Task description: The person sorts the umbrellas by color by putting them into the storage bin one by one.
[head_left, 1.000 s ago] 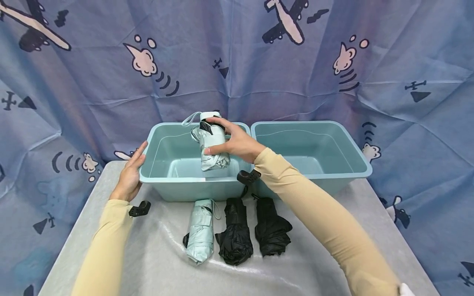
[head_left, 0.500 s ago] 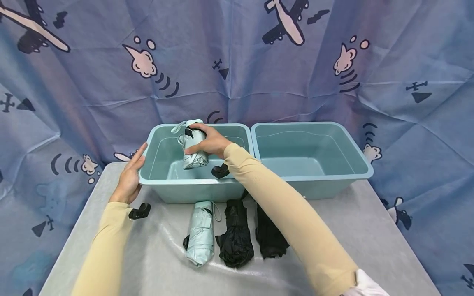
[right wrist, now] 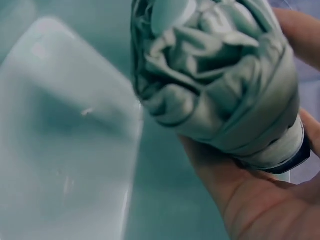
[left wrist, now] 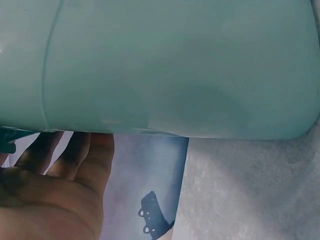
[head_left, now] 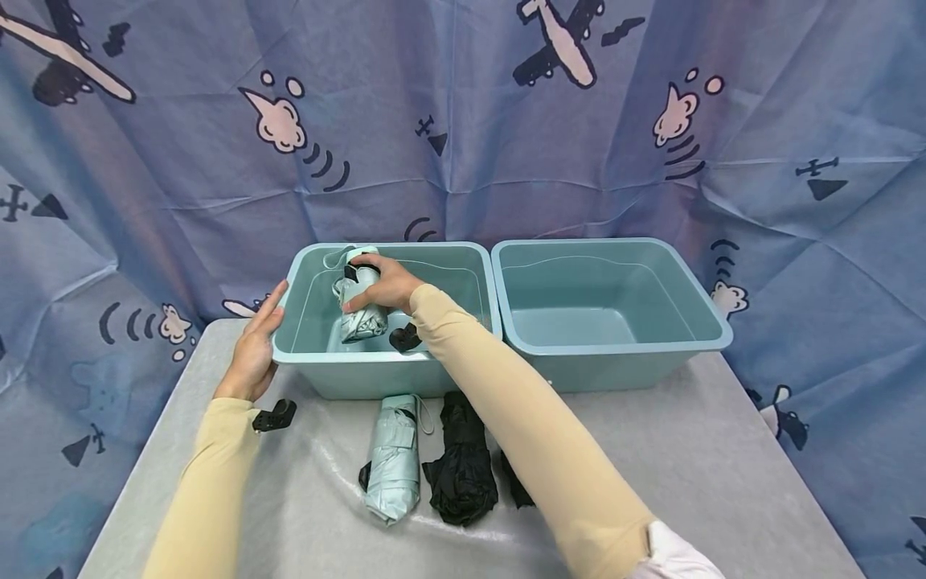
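Note:
My right hand (head_left: 386, 285) grips a folded light-green umbrella (head_left: 362, 320) inside the left bin (head_left: 383, 359), near its left end. In the right wrist view the bunched cloth end of that umbrella (right wrist: 215, 85) faces the camera, thumb and fingers around its sides, over the bin's floor (right wrist: 65, 145). My left hand (head_left: 251, 354) rests with straight fingers against the outside of the left bin's left end. The left wrist view has those fingers (left wrist: 95, 160) at the wall of the bin (left wrist: 175, 70).
A second teal bin (head_left: 615, 351) stands right beside the first. On the grey table before them lie another light-green folded umbrella (head_left: 394, 466) and a black one (head_left: 460, 474). A further black umbrella (head_left: 515, 482) is mostly hidden by my right sleeve. A patterned curtain (head_left: 463, 121) hangs behind.
My right hand has carried the light-green umbrella leftward and lower into the left bin. The right forearm now covers most of the rightmost black umbrella. My left hand has stayed in place.

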Demonstrator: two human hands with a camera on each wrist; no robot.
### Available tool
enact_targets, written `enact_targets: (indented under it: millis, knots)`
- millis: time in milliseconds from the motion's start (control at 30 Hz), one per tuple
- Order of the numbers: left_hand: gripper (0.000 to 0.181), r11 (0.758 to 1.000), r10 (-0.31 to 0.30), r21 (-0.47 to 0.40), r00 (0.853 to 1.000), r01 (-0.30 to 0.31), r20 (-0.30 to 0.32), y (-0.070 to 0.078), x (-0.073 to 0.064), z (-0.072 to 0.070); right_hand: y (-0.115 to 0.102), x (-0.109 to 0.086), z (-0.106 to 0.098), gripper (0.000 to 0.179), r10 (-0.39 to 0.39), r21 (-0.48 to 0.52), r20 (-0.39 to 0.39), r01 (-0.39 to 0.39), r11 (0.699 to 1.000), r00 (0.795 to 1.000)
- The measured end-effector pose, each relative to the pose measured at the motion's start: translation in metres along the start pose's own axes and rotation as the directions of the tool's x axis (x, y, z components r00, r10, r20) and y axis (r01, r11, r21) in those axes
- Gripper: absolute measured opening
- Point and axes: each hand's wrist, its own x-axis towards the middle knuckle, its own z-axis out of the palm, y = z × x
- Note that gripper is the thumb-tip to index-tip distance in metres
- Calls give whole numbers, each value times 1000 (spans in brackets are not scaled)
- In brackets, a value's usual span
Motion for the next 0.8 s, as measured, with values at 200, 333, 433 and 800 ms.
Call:
enact_targets:
  millis: [200, 333, 433, 800]
  knots:
    - [56, 1000, -10, 17, 1000, 10, -5, 0, -1, 1, -2, 7, 14, 86, 19, 24, 15, -20, 1000, 1000]
    - [55, 1000, -19, 22, 1000, 19, -6, 0, -1, 2, -1, 13, 21, 85, 41, 40, 19, -42, 998, 999]
    - [55, 999, -23, 26, 1000, 23, -7, 0, 0, 2, 0, 17, 26, 84, 66, 70, 26, -68, 995, 997]
    - [54, 1000, -17, 16, 1000, 17, -10, -1, 1, 0, 2, 29, 43, 82, 126, 142, 26, -129, 981, 992]
